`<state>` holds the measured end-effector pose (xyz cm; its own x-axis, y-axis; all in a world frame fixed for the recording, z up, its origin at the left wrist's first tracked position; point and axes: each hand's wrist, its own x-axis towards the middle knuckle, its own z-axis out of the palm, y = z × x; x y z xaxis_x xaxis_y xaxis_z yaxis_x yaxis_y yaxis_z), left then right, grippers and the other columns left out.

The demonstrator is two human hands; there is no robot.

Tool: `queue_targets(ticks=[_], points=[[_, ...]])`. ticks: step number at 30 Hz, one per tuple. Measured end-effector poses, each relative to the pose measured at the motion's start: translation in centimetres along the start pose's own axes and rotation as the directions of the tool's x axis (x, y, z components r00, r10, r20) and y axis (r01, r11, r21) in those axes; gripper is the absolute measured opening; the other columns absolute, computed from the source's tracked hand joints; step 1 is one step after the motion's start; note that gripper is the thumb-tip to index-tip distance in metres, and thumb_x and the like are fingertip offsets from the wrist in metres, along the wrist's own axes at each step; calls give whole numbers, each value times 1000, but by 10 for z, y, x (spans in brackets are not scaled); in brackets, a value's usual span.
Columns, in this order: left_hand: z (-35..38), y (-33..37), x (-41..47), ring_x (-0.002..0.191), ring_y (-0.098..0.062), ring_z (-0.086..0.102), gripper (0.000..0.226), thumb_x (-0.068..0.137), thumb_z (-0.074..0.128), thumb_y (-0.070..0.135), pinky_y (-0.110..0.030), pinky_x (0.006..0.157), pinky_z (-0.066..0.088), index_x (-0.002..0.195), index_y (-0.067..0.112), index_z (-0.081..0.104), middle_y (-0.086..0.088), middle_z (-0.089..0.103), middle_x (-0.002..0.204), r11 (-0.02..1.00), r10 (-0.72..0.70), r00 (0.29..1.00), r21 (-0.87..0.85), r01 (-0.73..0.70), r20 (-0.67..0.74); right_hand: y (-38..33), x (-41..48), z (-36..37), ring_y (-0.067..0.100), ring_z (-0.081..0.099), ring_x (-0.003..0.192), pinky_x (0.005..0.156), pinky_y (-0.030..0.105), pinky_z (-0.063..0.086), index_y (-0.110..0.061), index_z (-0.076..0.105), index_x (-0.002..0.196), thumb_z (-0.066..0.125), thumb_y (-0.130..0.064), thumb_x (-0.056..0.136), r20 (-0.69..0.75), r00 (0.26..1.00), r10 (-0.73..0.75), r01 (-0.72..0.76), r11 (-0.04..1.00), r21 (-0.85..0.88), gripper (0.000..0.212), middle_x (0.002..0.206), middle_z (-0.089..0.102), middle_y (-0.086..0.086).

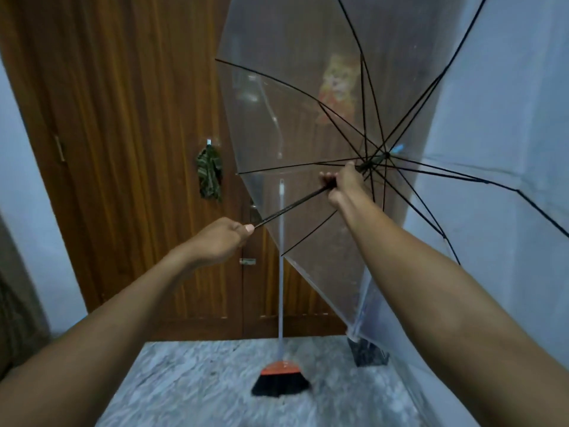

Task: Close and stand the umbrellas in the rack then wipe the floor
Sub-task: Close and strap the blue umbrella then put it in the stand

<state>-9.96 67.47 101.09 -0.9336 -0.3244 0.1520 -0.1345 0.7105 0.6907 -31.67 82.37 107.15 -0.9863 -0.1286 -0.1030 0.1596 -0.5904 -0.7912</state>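
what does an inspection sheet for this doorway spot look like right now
surface: grey marbled floor, blurred
job's things: transparent umbrella, canopy open; dark container at its lower edge, possibly the rack
clutter: broom upright before the door; green cloth hanging on the door
grippers: left hand grips the shaft at its near end; right hand grips it near the ribs
cables: nothing seen
surroundings: wooden door; pale wall at right

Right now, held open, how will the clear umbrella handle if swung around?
Probably light: the umbrella is thin clear film on slim ribs. Likely stiff along the shaft that the left hand and right hand grip, floppy at the edge. Open, it could snag the broom.
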Motion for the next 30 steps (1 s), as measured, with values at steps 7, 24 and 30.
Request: queue_targets(ticks=[7, 24, 30], points=[[61, 65, 43, 49, -16, 35, 51, 106, 43, 32, -31, 51, 25, 58, 15, 39, 0, 38, 54, 999, -3, 998, -42, 0, -68, 24, -33, -7, 19, 56, 50, 67, 45, 57, -9, 44, 78, 38, -34, 109, 163, 978, 128, -136, 990, 39, 40, 52, 45, 5], [70, 57, 51, 54, -15, 58, 32, 101, 55, 35, -22, 55, 44, 98, 7, 68, -4, 63, 67, 941, 43, 948, -332, 68, 314, 6, 26, -22, 5, 16, 27, 31, 12, 13, -21, 37, 71, 33, -31, 109, 84, 996, 26, -21, 998, -64, 40, 38, 23, -9], [69, 28, 36, 42, -12, 33, 45, 106, 40, 35, -25, 44, 27, 66, 15, 43, -2, 34, 54, 718, 67, 886, -639, 276, 458, -19, 28, -6, 5, 17, 26, 31, 12, 13, -23, 43, 79, 31, -22, 110, 86, 996, -26, 30, 998, -48, 33, 35, 21, -8]])
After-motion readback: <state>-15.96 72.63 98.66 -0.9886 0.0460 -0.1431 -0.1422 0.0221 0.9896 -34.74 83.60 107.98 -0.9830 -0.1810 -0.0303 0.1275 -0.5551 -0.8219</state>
